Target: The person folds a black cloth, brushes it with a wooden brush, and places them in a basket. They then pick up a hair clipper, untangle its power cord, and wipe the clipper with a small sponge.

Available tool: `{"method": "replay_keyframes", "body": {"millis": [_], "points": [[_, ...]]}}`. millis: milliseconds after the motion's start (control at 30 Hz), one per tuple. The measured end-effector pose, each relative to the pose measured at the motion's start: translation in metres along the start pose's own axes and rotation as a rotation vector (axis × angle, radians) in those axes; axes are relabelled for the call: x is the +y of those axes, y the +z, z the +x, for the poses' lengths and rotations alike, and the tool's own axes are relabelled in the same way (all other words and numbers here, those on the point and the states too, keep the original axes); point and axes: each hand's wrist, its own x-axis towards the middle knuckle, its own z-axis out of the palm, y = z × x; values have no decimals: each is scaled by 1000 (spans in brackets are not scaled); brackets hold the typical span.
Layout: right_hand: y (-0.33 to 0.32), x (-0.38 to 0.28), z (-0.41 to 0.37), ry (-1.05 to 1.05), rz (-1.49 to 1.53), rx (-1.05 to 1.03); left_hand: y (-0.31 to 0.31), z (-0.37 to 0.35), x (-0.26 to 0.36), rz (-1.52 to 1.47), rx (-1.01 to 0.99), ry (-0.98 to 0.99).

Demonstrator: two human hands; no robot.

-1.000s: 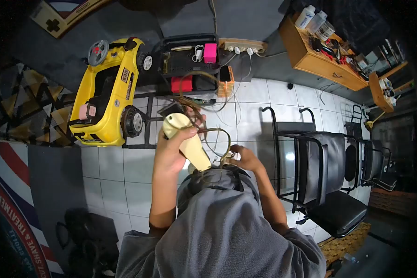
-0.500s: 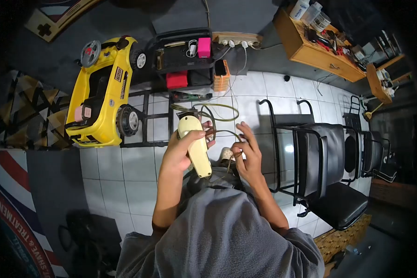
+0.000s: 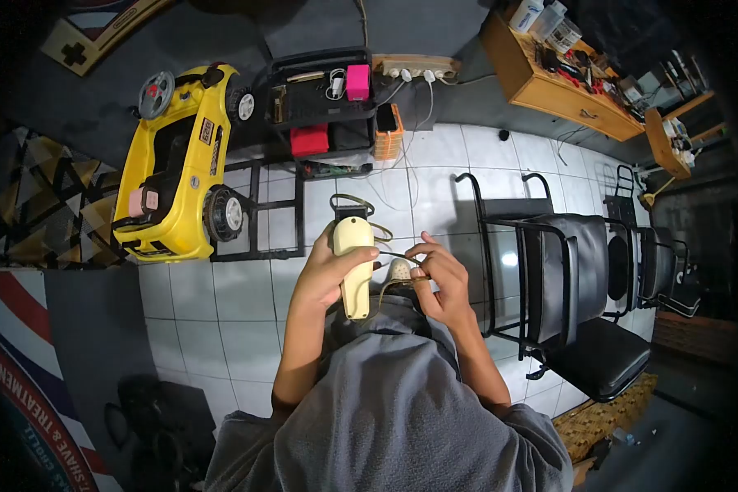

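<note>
My left hand [image 3: 324,275] is wrapped round a cream-coloured hair clipper [image 3: 354,262], its dark blade end pointing away from me and its thumb lying across the casing. To the right, my right hand [image 3: 441,279] pinches the clipper's thin cord [image 3: 395,253] between thumb and fingers. Loops of the cord show beyond the blade and between my two hands, and part of it hangs down towards my lap. A grey cloth covers my body below the hands. A light shoe with dots [image 3: 399,270] shows between them.
A yellow toy car [image 3: 172,164] stands at the left beside a black metal frame [image 3: 280,205]. Further off are a black shelf cart [image 3: 316,107] and a power strip [image 3: 418,66]. Black chairs [image 3: 566,279] are on the right, with a wooden cabinet [image 3: 578,102] beyond.
The clipper has moved slightly right and turned more upright in my left hand. The cord's wide loop has drawn in and shrunk. My right hand's fingers have curled closer together on the cord.
</note>
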Motion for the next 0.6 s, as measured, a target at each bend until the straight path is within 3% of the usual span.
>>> {"method": "replay_keyframes", "body": {"millis": [200,400,500,600], "points": [[2,4,-2,-81,-110,-30,-2,-4,6,-35,-72,-25],[4,-5,2,-93,-26,-4,-8,-5,3,75,-124,-71],[-2,0,11,-209,-210,39,-7,-6,3,113,-166,-79],[-3,19,15,-118,-485,209,0,-8,6,73,-176,-106]]}}
